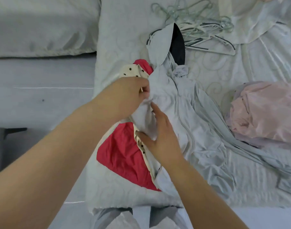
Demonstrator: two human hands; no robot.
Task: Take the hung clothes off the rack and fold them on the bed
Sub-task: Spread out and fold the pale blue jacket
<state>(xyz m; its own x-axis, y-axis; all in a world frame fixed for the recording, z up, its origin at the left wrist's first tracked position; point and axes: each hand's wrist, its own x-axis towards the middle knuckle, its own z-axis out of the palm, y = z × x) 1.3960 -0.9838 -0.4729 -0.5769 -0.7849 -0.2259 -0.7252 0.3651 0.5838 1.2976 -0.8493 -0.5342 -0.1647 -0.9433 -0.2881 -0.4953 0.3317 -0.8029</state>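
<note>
A pale grey zip-up hooded jacket (187, 119) lies spread on the bed (125, 38), hood pointing away from me, its zipper running down the middle. My left hand (129, 95) pinches the jacket's left shoulder fabric. My right hand (159, 134) grips the bunched left sleeve just below it. Under the jacket's left side lie a red garment (123, 156) and a cream garment with black dots (133, 70). A crumpled pink garment (263, 113) sits to the right.
Several pale green and white hangers (202, 30) lie heaped beyond the hood. A dark item (178, 45) shows inside the hood. A pillow (39, 25) lies at the far left. The bed's near edge is by my legs.
</note>
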